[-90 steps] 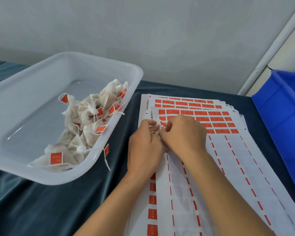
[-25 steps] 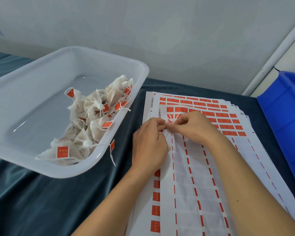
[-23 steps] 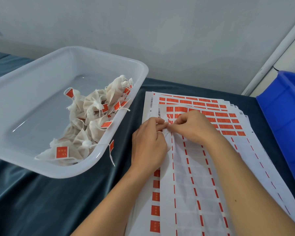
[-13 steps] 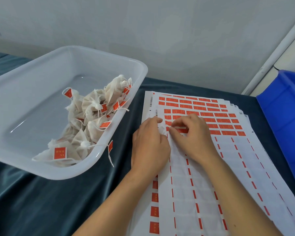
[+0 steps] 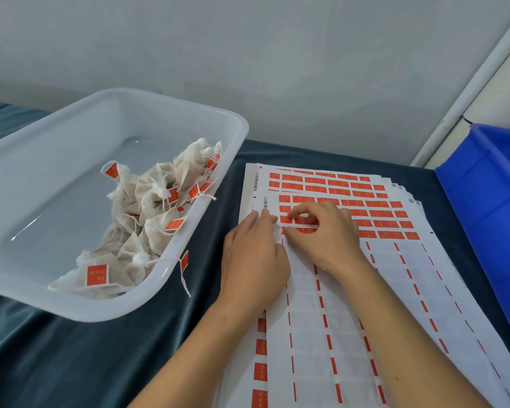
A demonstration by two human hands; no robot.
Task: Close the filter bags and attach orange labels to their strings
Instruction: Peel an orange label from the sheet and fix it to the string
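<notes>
Filter bags [image 5: 147, 219] lie heaped in the right half of the white tub [image 5: 171, 293] at the left of the frame, each tied shut at the neck and most with an orange label [image 5: 97, 274] on the string; one string [image 5: 183, 278] hangs over the tub's near rim with its label outside. Right of the tub, at the centre and lower right of the frame, a fanned stack of label sheets [image 5: 336, 334] lies on the dark cloth [image 5: 71, 357]. The rows at the top of the sheets still carry full orange labels, while the lower part shows only white backing with thin orange strips. Your left hand [image 5: 252, 257] rests palm down on the left edge of the top sheet, fingers fairly straight and pointing up the frame, holding nothing that shows. Your right hand [image 5: 326, 231] sits just beside it, touching it at the thumb side, fingers curled down onto the lowest rows of full labels, with the forefinger and thumb tips close together on a label there; whether they have one pinched free of the backing you cannot tell from this view. A blue bin [image 5: 495, 225] stands at the right edge of the frame, beyond the sheets. A pale wall fills the top.
</notes>
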